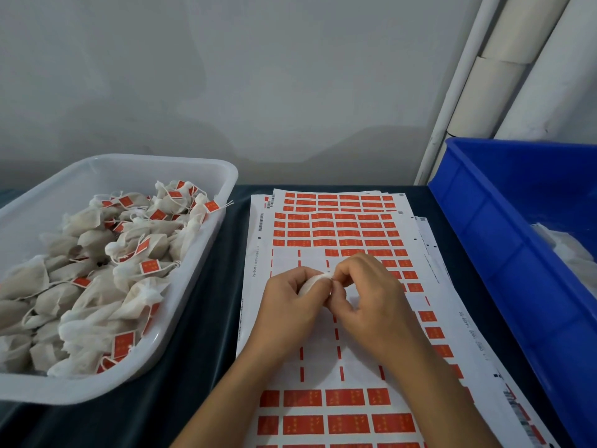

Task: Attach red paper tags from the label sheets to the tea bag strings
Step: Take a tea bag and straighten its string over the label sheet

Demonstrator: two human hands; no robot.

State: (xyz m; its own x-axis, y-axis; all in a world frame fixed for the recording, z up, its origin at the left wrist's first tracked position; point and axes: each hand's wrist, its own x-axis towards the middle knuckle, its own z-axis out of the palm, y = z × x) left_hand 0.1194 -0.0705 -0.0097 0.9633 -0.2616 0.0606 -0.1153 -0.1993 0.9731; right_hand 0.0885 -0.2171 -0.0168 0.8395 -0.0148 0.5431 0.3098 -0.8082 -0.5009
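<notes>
The label sheets [339, 318] are white, printed with rows of red rectangular tags [345, 397] bearing faint paler marks, and small black barcodes along the edges; where tags are gone, only thin red dashes stripe the white backing. The tea bags [80, 286] are off-white to pale beige, many carrying red tags. Their tray [200, 253] is translucent white, the bin [504, 253] bright blue, the worktop [200, 334] dark teal, the wall [226, 76] pale grey.

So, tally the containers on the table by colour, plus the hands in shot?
White tub, with tagged tea bags: 1
Blue crate: 1
Hands, left hand and right hand, both working one tea bag: 2
Total: 4
</notes>
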